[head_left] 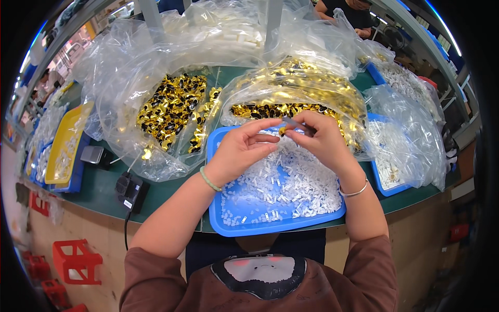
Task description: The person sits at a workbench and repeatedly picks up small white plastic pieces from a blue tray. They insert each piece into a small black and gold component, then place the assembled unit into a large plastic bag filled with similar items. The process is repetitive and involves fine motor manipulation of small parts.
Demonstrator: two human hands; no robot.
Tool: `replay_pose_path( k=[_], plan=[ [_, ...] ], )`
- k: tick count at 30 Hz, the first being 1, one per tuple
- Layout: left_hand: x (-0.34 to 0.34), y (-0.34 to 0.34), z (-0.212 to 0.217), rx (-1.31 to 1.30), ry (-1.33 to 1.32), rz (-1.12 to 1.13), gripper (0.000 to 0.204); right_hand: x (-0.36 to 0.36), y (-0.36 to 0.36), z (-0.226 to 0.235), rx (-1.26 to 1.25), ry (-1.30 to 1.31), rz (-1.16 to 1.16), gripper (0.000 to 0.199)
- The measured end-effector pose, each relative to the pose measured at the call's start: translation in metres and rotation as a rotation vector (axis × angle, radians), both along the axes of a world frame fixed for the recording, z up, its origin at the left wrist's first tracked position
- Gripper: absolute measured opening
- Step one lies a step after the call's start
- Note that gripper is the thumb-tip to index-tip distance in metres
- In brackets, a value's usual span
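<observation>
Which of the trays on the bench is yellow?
The shallow yellow tray at the far left, resting on a blue bin. The tray under the hands and the ones at right are blue.

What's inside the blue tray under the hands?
The blue tray holds a heap of small white plastic pieces. The left hand and right hand hover above its far part, hiding what lies beneath them there.
</observation>
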State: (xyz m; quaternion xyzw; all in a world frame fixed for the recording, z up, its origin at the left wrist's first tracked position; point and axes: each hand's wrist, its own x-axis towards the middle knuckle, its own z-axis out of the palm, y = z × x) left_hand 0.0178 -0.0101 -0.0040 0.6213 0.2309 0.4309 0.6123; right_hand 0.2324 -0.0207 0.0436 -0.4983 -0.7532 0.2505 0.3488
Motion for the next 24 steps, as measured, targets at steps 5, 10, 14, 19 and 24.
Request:
replay_pose_path(
  k=[5,10,14,19,24],
  plan=[
    [0.000,0.004,-0.004,0.163,0.160,0.098,0.027,-0.003,-0.004,-0.013,-0.011,0.067,0.120,0.017],
    [-0.005,0.009,-0.001,-0.099,0.021,0.114,0.024,0.009,-0.003,-0.001,0.019,-0.130,0.210,0.015],
    [-0.007,0.011,0.000,-0.232,-0.095,0.123,0.024,0.014,-0.003,-0.012,0.126,-0.471,0.284,0.017],
    [-0.008,0.011,0.001,-0.238,-0.091,0.088,0.025,0.009,-0.004,-0.020,0.130,-0.535,0.279,0.015],
    [-0.008,0.010,0.001,-0.204,-0.116,0.048,0.028,0.006,-0.002,-0.021,0.164,-0.533,0.282,0.012]
  ],
)
